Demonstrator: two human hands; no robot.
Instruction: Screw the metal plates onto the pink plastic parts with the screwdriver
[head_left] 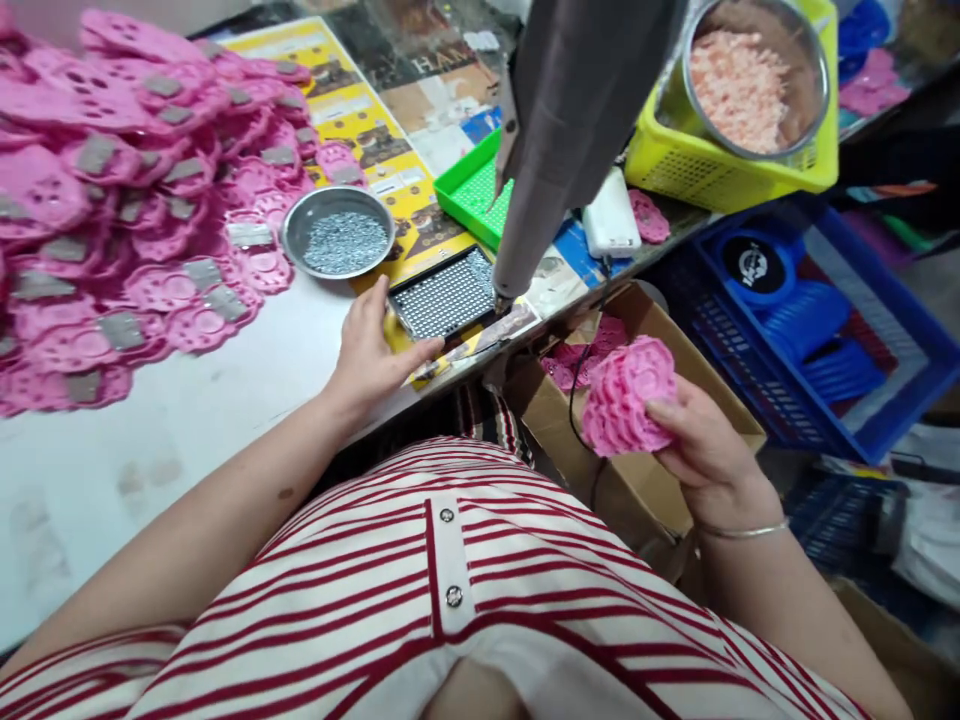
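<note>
My right hand [701,440] grips a stack of pink scalloped pieces [628,397] over an open cardboard box. More pink pieces [566,362] lie inside that box. On the table, my left hand [375,350] rests with thumb and fingers apart at the near left corner of a small black tray [442,295] holding a grid of small silvery parts. Just behind my left hand stands a round metal bowl [339,232] of small metal bits. A large heap of pink pieces with grey patches [112,180] covers the table's left side.
A grey machine arm [555,150] slants down to the black tray's right end. Behind it lie a green tray [469,190] and a white device [611,215]. A yellow basket [735,185] bears a metal bowl. The cardboard box [705,400] and a blue crate [900,380] stand at the right.
</note>
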